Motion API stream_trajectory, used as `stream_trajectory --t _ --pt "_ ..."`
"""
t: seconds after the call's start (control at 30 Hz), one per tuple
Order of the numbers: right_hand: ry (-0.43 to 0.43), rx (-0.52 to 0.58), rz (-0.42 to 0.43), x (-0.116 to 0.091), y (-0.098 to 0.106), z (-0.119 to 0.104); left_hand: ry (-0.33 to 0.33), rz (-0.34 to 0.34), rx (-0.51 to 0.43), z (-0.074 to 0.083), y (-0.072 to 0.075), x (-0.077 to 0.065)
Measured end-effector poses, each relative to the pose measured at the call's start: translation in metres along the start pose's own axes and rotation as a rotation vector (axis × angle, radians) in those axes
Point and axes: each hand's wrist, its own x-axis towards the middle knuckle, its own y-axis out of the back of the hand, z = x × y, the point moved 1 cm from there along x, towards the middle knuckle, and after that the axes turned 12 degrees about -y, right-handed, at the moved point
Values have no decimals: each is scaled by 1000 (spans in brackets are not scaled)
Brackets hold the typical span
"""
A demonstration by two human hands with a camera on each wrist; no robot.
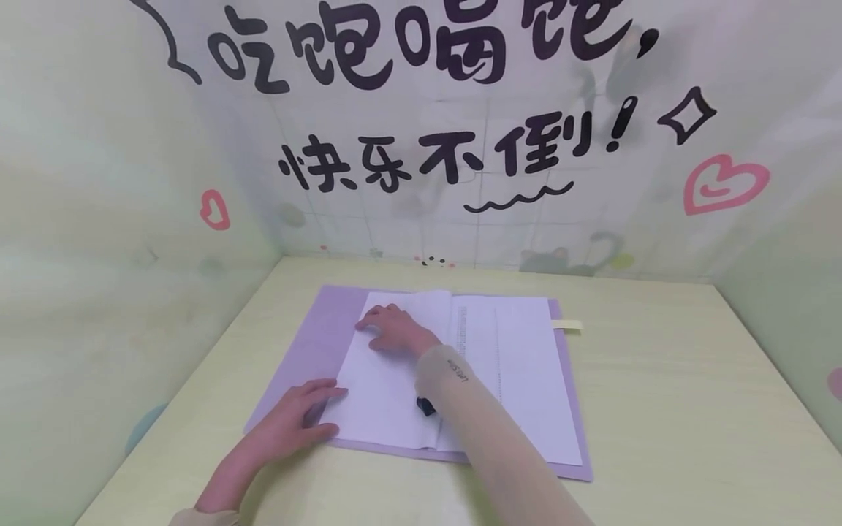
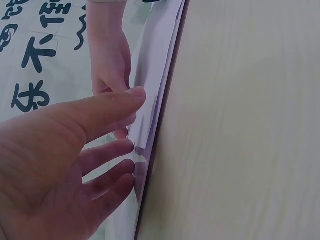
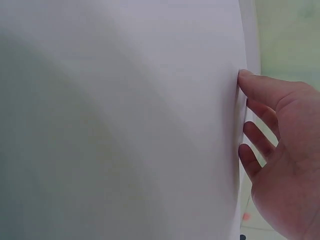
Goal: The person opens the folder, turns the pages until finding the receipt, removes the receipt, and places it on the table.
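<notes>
An open purple folder with white pages lies flat on the table. My right hand reaches across the left page, its fingers spread at that page's upper left edge. In the right wrist view, the thumb and fingertips of the right hand touch the edge of the white sheet. Lower down, my left hand rests at the near left corner of the page, fingers extended. The left wrist view shows the left hand beside the stack of pages. Printed lines run down the right page, partly covered by the right sleeve.
A pale yellow tab sticks out from the folder's right side. Light wood-look table surrounds the folder. White printed cloth walls with black lettering close off the back and both sides. A small black object shows beneath the right sleeve.
</notes>
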Motion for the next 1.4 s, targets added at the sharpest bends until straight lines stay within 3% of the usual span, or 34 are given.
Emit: stream_trajectory --t 0.2,0.7,0.9,1.17,1.4 --pt "28 -6 3 1 -4 -2 -5 0 22 -1 -2 -1" --pt "0 -3 13 0 -3 -3 -49 -22 74 -3 -5 -1" --pt "1 34 2 -2 -1 -2 -28 -35 69 -2 -6 -2" --pt "13 214 9 -8 33 10 -5 -55 61 1 -4 3" --pt "56 253 150 -27 73 40 21 -59 59 3 -4 4"
